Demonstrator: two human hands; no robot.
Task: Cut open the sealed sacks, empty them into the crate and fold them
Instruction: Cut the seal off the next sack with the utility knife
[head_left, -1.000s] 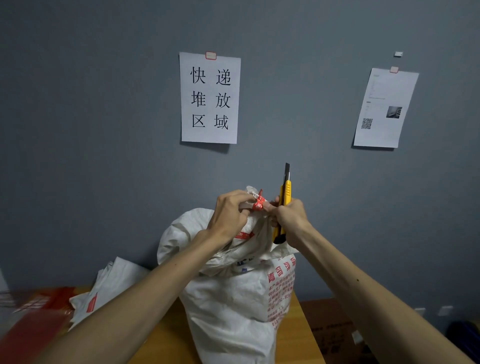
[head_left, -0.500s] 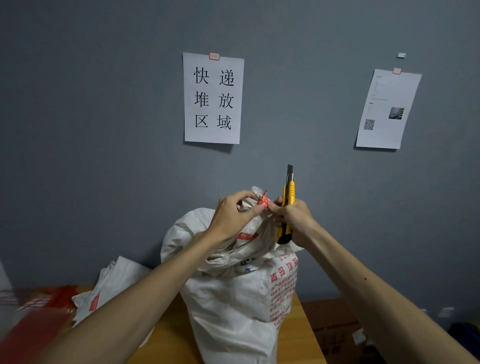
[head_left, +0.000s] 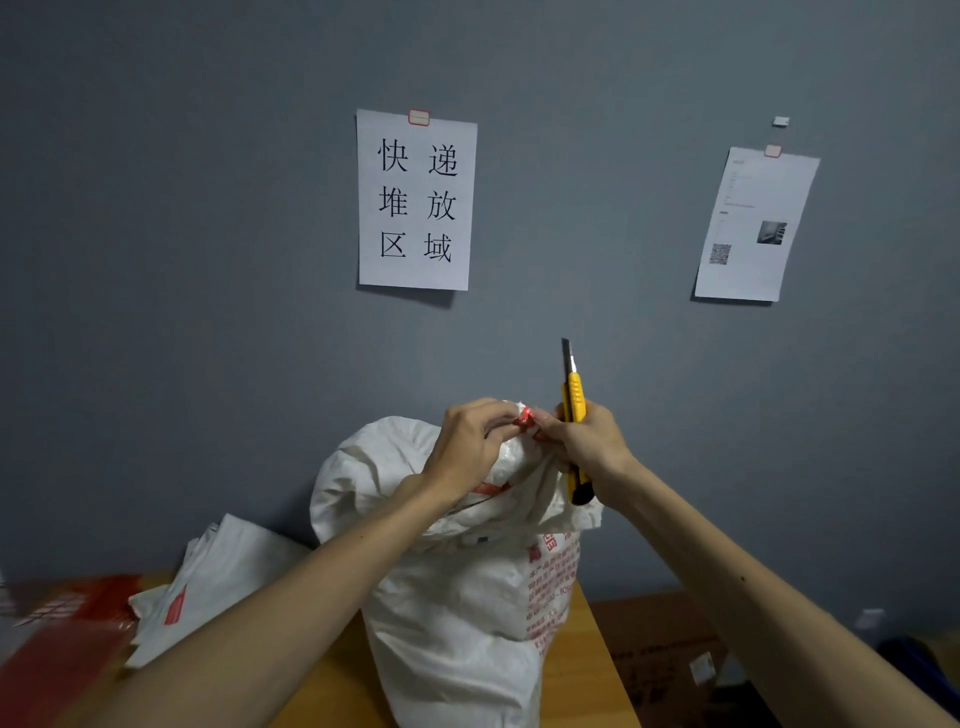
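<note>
Head camera: a full white woven sack (head_left: 457, 597) stands upright on the wooden table (head_left: 592, 675), its neck bunched at the top and bound by a red seal tie (head_left: 524, 418). The left hand (head_left: 467, 447) grips that gathered neck, fingers curled into the fabric. The right hand (head_left: 587, 441) meets it just beside the tie, wrapped around a yellow utility knife (head_left: 574, 395), blade out and pointing straight up. To the left, flat white sacks (head_left: 223, 577) lie on the table. Behind, a printed sign (head_left: 415, 200) hangs on the grey wall.

Crinkled woven-plastic sack (head_left: 457, 597), smooth wooden table (head_left: 582, 670), matt paper sign (head_left: 415, 200).
</note>
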